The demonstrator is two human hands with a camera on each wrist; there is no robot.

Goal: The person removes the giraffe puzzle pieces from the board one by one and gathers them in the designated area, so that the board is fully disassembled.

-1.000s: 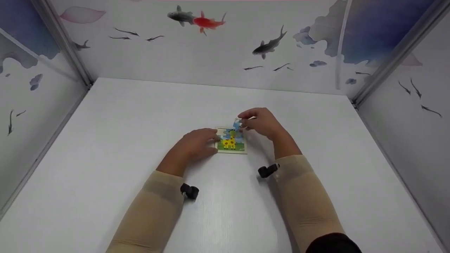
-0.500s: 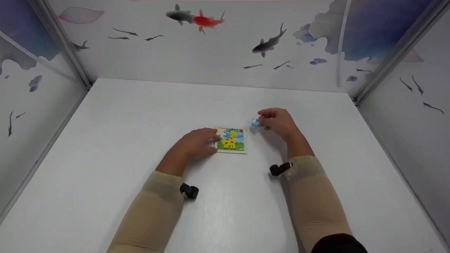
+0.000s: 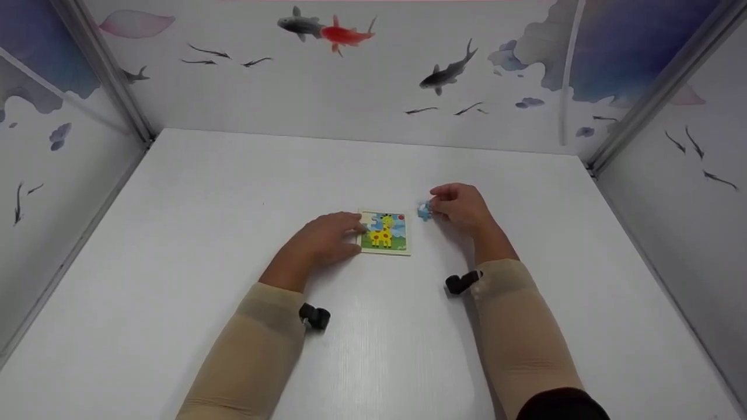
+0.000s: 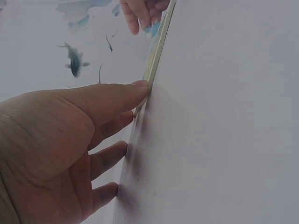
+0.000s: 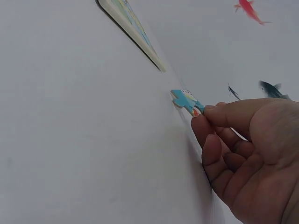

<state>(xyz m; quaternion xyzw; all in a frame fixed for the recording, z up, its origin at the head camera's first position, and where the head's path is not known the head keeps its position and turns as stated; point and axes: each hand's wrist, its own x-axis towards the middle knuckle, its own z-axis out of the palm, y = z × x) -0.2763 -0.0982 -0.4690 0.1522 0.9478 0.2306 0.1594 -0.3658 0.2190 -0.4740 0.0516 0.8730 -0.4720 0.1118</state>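
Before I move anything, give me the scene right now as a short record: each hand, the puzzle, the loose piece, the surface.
left hand: touches the left edge of the puzzle board
right hand: pinches the blue piece
puzzle board: lies flat, giraffe picture showing; pale patch at upper left, possibly an unfilled spot
blue piece: right of the board, apart from it
surface: white table
backdrop: white wall with fish prints
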